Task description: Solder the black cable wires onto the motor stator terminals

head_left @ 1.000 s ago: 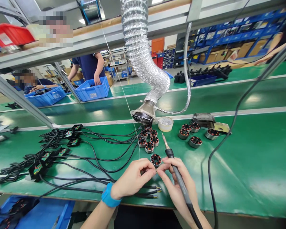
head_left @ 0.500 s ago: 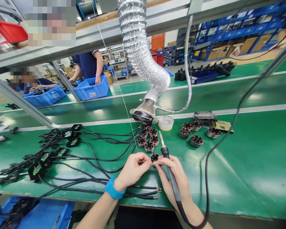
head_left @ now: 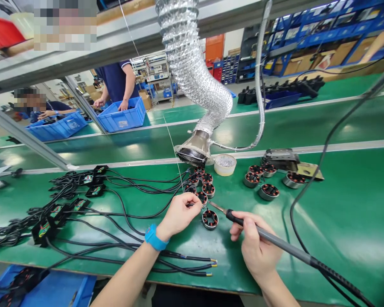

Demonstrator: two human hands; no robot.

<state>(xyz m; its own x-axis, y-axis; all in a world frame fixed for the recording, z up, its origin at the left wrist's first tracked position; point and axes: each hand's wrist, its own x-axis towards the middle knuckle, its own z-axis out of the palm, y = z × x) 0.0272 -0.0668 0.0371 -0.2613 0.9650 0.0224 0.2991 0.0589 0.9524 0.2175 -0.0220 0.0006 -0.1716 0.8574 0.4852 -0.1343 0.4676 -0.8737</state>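
My right hand [head_left: 254, 243] grips a soldering iron [head_left: 275, 241] like a pen, its tip pointing left just above a round motor stator [head_left: 210, 218] with copper windings lying on the green bench. My left hand [head_left: 181, 213], with a blue wristband, pinches a thin solder wire [head_left: 173, 147] that hangs from above, its fingertips just left of the iron's tip. A cluster of several more stators [head_left: 201, 184] sits right behind the hands.
A silver fume duct [head_left: 198, 147] hangs over the bench with a small white cup [head_left: 224, 164] beside it. More stators [head_left: 269, 191] and a metal fixture [head_left: 281, 158] lie at the right. Black cables with connectors [head_left: 67, 204] spread at the left. People work at blue bins [head_left: 123, 119] beyond.
My right hand has swung the soldering iron from near upright to lying almost flat, tip pointing left. Both hands have let go of the stator, which now lies on the bench. My left hand moved up.
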